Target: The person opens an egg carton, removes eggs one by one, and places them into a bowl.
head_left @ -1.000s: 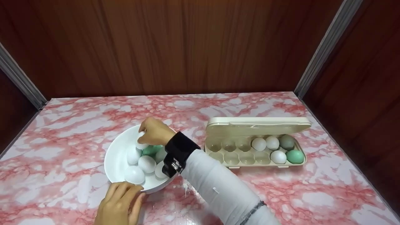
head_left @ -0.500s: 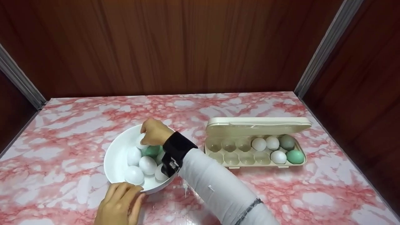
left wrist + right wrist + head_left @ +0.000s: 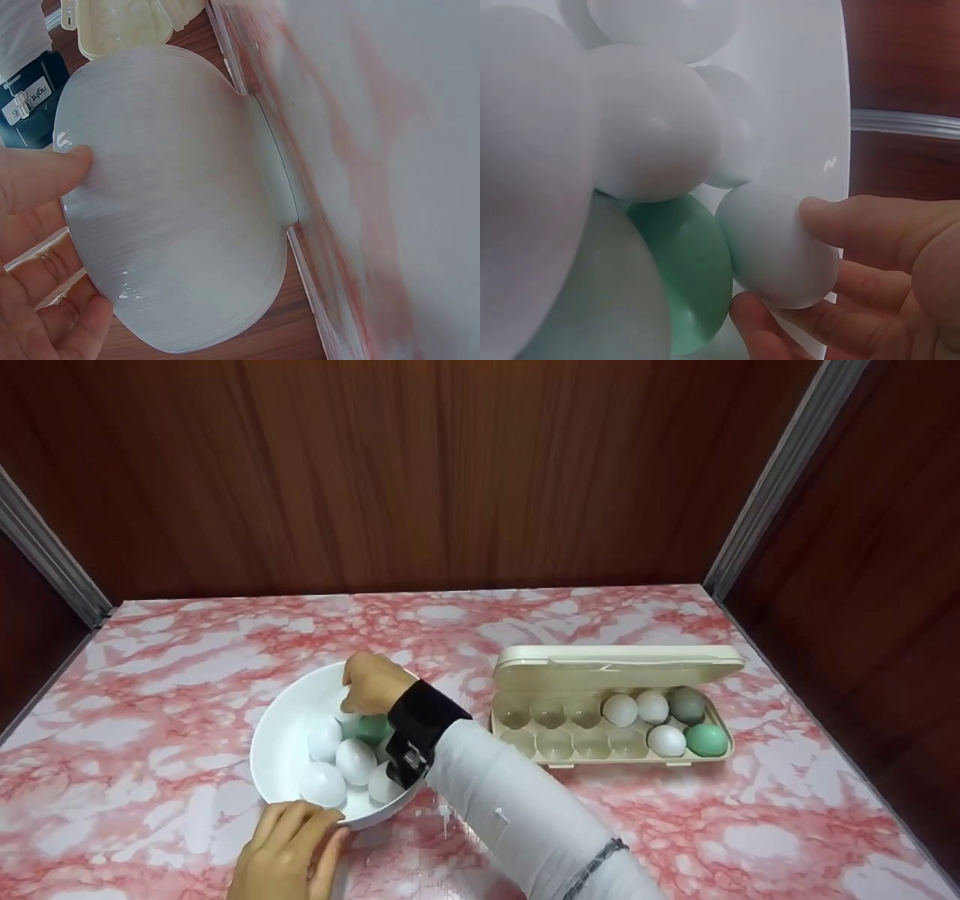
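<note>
A white bowl (image 3: 276, 735) holds several white eggs (image 3: 322, 784), a green egg (image 3: 371, 729) and a pale greyish egg partly under the right wrist. My right hand (image 3: 375, 682) reaches in at the far side. Its thumb and fingers hold a white egg (image 3: 776, 247) that lies against the green egg in the right wrist view. In the head view that egg is mostly hidden by the hand. At the near rim, my left hand (image 3: 283, 851) grips the bowl, thumb on its outer wall in the left wrist view.
To the right stands an egg carton (image 3: 600, 769) with its lid (image 3: 619, 656) raised. White eggs (image 3: 667, 741), a grey-green egg (image 3: 688, 705) and a green one fill its right-hand cups; the left-hand cups hold nothing. Wood-look panels (image 3: 450, 472) border the marbled table.
My right hand has shifted slightly to the right, and its egg shows less. The neighbouring eggs have moved slightly. My left hand keeps its place on the rim.
</note>
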`<state>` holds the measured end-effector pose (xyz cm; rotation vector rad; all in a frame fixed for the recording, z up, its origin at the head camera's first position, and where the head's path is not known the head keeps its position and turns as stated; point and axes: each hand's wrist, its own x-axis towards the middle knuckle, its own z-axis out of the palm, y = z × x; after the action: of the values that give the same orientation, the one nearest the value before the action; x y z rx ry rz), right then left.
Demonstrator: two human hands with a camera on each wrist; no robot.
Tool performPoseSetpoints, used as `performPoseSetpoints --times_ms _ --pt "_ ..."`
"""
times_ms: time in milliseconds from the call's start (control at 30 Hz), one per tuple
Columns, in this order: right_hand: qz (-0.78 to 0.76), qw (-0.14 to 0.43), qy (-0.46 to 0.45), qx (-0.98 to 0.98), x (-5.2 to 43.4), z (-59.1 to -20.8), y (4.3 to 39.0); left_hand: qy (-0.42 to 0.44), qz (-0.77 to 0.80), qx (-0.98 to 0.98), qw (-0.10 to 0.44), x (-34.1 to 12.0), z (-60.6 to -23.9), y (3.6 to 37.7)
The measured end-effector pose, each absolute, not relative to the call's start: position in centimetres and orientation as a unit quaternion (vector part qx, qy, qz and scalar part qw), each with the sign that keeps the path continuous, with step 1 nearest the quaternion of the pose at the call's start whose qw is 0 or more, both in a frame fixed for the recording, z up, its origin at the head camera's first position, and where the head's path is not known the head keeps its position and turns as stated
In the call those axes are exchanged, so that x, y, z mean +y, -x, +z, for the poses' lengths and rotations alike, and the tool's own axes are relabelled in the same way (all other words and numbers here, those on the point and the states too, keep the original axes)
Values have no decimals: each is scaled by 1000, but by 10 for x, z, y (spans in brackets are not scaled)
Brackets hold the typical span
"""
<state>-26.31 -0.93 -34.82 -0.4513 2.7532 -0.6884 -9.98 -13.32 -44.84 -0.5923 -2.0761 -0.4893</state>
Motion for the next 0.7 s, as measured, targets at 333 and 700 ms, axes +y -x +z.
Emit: performPoseSetpoints --times_ms 333,700 --pt "-233 131 143 953 -10 -353 264 239 -195 -843 440 -133 -448 99" --pt "-207 119 195 951 -12 -358 265 238 -196 -842 442 -134 -449 99"
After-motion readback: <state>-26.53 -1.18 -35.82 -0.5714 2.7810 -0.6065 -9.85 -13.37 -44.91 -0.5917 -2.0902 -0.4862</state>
